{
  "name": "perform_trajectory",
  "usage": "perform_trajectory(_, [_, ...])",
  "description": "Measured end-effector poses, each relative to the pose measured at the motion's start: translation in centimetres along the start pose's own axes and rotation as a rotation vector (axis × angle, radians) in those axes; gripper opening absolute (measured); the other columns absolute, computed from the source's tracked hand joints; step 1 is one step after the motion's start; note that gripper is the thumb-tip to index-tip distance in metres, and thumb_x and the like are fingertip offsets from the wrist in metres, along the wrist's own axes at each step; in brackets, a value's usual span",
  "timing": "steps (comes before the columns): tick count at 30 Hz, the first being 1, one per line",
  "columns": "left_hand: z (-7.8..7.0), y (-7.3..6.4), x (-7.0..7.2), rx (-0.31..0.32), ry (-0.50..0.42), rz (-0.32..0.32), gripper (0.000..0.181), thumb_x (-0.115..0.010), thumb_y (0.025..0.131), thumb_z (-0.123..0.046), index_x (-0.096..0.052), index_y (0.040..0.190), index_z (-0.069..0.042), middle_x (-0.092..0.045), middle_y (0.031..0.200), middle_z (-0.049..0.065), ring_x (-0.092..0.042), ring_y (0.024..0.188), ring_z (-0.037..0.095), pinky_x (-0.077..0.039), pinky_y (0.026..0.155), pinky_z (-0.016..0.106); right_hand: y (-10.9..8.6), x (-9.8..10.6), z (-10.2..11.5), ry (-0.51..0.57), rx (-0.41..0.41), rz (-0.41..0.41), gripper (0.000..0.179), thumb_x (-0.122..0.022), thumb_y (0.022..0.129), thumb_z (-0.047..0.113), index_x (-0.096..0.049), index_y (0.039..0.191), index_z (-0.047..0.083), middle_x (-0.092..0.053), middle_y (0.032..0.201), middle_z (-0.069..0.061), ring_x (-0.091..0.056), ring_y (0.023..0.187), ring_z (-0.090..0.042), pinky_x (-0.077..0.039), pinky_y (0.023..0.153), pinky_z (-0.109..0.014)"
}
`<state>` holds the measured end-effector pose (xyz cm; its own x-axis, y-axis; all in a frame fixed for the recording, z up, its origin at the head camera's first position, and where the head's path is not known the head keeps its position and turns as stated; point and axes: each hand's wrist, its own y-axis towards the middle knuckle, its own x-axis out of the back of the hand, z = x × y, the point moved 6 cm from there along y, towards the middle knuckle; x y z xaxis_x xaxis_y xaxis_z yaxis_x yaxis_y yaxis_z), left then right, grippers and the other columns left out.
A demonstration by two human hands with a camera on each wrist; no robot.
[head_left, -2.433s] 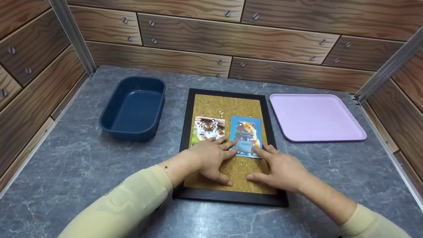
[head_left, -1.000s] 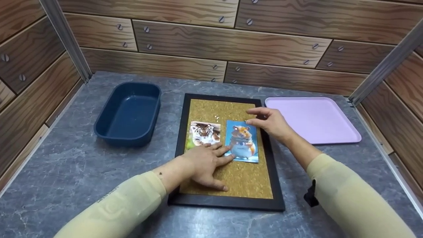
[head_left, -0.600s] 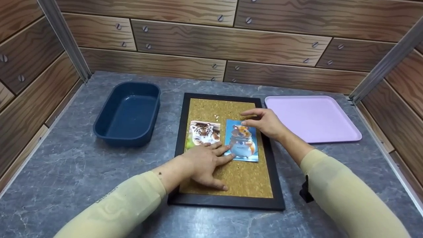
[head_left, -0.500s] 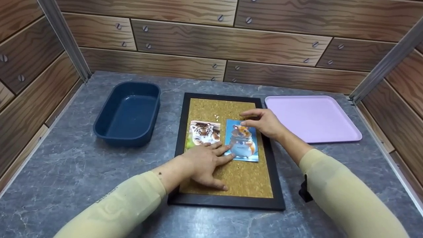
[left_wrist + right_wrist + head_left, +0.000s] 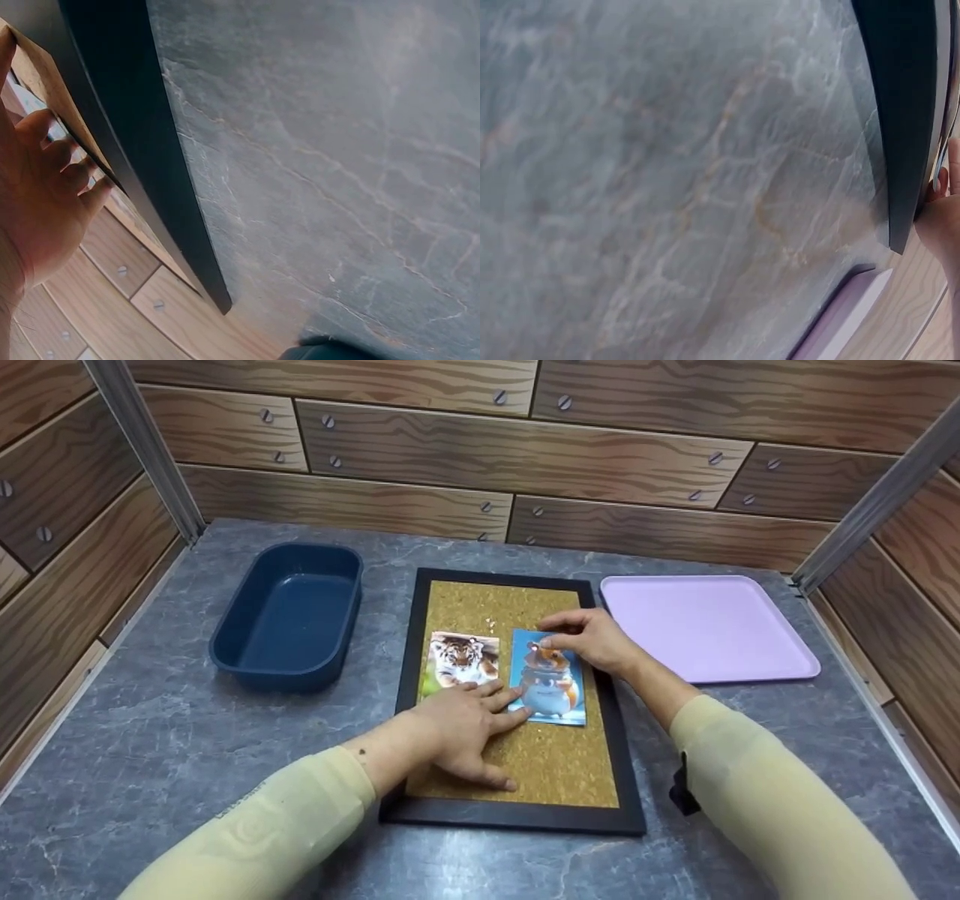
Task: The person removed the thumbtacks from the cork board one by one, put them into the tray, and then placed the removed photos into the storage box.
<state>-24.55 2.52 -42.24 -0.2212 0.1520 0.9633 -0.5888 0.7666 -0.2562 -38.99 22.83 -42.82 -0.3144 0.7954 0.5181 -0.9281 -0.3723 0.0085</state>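
A cork board (image 5: 570, 765) in a black frame (image 5: 510, 817) lies flat on the table. On it, side by side, are a tiger picture card (image 5: 459, 658) and a blue hamster picture card (image 5: 551, 694). My left hand (image 5: 465, 729) lies spread over the tiger card's lower part, two fingertips reaching the hamster card's lower left edge. At the hamster card's top is my right hand (image 5: 600, 641), its thumb over the card and its index finger just above the top edge. I cannot tell whether it pinches something small.
Several tiny pale pieces (image 5: 490, 624) lie on the cork above the cards. A dark blue bin (image 5: 289, 671) stands left of the board, and a lilac tray (image 5: 712, 626) lies right of it. Wood-patterned walls (image 5: 420, 457) enclose the table (image 5: 300, 772).
My right hand has gone from the hamster card's lower right corner up to its top edge, then slid slightly left along it. My left hand has stayed in place.
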Motion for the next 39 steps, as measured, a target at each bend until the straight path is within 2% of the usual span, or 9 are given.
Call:
perform_trajectory(5, [-0.1, 0.1, 0.1, -0.001, 0.005, -0.003, 0.103, -0.053, 0.091, -0.085, -0.024, 0.171, -0.027, -0.012, 0.178, 0.004, -0.017, 0.162, 0.032, -0.023, 0.129, 0.046, 0.2, 0.2, 0.3, -0.028, 0.024, -0.010, 0.033, -0.083, 0.093, 0.006, -0.077, 0.124, -0.003, -0.073, 0.126, -0.020, -0.070, 0.102, -0.018, -0.057, 0.082, -0.020])
perform_trajectory(8, [-0.1, 0.0, 0.2, 0.002, 0.001, -0.003, 0.103, -0.053, 0.091, -0.085, -0.024, 0.171, -0.027, -0.012, 0.178, 0.004, -0.016, 0.162, 0.032, -0.023, 0.129, 0.047, 0.4, 0.1, 0.4, -0.042, 0.036, 0.001, 0.030, -0.083, 0.093, 0.005, -0.078, 0.121, -0.002, -0.074, 0.124, -0.019, -0.071, 0.099, -0.018, -0.057, 0.080, -0.021])
perform_trajectory(12, [-0.1, 0.0, 0.2, 0.002, -0.001, 0.000, 0.103, -0.053, 0.091, -0.085, -0.024, 0.171, -0.027, -0.012, 0.178, 0.004, -0.016, 0.162, 0.033, -0.024, 0.129, 0.047, 0.5, -0.1, 0.5, -0.077, 0.060, 0.022, 0.027, -0.083, 0.093, 0.007, -0.080, 0.120, 0.001, -0.074, 0.126, -0.018, -0.072, 0.110, -0.027, -0.059, 0.090, -0.032])
perform_trajectory(15, [-0.2, 0.1, 0.2, 0.001, 0.009, 0.001, 0.103, -0.053, 0.091, -0.085, -0.024, 0.171, -0.027, -0.013, 0.178, 0.004, -0.017, 0.162, 0.032, -0.024, 0.128, 0.047, 0.5, -0.1, 0.4, -0.119, 0.074, 0.027, 0.028, -0.084, 0.092, 0.009, -0.081, 0.119, 0.003, -0.071, 0.131, -0.018, -0.065, 0.124, -0.033, -0.053, 0.106, -0.044])
perform_trajectory(18, [-0.3, 0.2, 0.2, 0.001, 0.015, 0.003, 0.103, -0.054, 0.090, -0.085, -0.025, 0.171, -0.027, -0.015, 0.178, 0.004, -0.017, 0.162, 0.032, -0.024, 0.129, 0.046, 0.3, -0.2, 0.3, -0.160, 0.080, 0.030, 0.028, -0.086, 0.091, 0.011, -0.082, 0.118, 0.003, -0.069, 0.134, -0.019, -0.060, 0.131, -0.037, -0.046, 0.114, -0.052])
perform_trajectory(27, [-0.2, 0.1, 0.3, 0.002, 0.011, -0.004, 0.103, -0.054, 0.090, -0.085, -0.026, 0.171, -0.027, -0.014, 0.178, 0.004, -0.018, 0.162, 0.033, -0.025, 0.128, 0.046, 0.2, -0.6, 0.4, -0.258, 0.086, 0.019, 0.026, -0.086, 0.092, 0.018, -0.083, 0.116, 0.009, -0.067, 0.134, -0.016, -0.054, 0.132, -0.038, -0.041, 0.115, -0.056])
perform_trajectory(39, [0.0, 0.1, -0.1, 0.003, -0.014, 0.006, 0.104, -0.054, 0.090, -0.085, -0.026, 0.171, -0.026, -0.015, 0.177, 0.005, -0.017, 0.162, 0.033, -0.024, 0.128, 0.048, 0.4, -1.1, 0.4, -0.310, 0.100, 0.024, 0.019, -0.085, 0.093, 0.018, -0.084, 0.110, 0.009, -0.067, 0.134, -0.015, -0.053, 0.131, -0.039, -0.037, 0.115, -0.057])
